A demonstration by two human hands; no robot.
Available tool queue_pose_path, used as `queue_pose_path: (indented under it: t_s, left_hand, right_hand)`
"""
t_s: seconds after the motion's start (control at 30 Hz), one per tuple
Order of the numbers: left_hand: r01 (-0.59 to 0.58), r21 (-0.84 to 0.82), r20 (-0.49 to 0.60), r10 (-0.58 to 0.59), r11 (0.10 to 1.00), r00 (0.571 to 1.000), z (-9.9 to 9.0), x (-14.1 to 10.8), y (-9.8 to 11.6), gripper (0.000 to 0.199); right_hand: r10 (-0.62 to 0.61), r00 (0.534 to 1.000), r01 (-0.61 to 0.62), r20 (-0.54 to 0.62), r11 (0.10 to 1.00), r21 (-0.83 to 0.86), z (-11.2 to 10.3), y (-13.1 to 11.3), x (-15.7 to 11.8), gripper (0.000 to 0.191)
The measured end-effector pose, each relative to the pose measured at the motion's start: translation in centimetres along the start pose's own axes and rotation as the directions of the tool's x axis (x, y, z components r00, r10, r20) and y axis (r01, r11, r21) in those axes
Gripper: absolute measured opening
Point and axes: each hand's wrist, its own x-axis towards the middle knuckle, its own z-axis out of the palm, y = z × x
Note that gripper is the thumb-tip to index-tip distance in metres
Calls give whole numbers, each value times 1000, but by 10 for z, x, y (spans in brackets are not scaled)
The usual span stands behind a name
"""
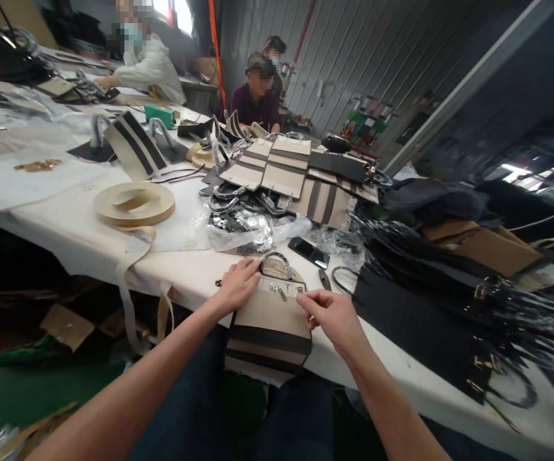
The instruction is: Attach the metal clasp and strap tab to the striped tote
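Observation:
A beige bag panel (272,312) with black bands lies at the table's front edge, its lower end hanging toward my lap. A wrapped handle (281,257) arches from its far end, and small metal fittings (277,289) sit along its top strip. My left hand (239,282) lies on the panel's far left corner, fingers stretched out near the handle's base. At the right edge, my right hand (327,312) has thumb and forefinger pinched beside the metal fittings. Whatever is between those fingertips is too small to name.
Beyond the panel are a plastic bag of dark pieces (241,227), a phone (308,251) and piled beige-and-black panels (284,168). A tape roll (134,203) stands left. Black panels with handles (416,320) cover the right. Several people (256,96) sit across the table.

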Motion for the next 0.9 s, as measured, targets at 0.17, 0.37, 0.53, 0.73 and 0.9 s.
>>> queue_pose_path:
  t_s: [0.17,0.37,0.53,0.73,0.9]
  left_hand:
    - [-72,-155,57,82,985,995,-4,7,-19,64]
    - [-187,-422,61,233,887,970,-22,-5,-27,66]
    - [-202,-410,-28,209,889,977,-21,-10,-23,56]
    - [-240,-380,-43,242,893,969,-17,-7,-22,55]
    - [-252,-370,-25,261,894,965,-22,-9,-20,52]
  right_hand:
    - [-268,958,217,-101,910,-353,-1,-5,9,40]
    - [-432,798,528,421,164,-833,2,-28,4,25]
    - [-302,778,580,551,6,-815,13,-41,5,30]
    - [-293,800,577,524,139,-805,20,-37,13,23]
    - [-317,801,586,507,241,-774,18,-30,14,19]
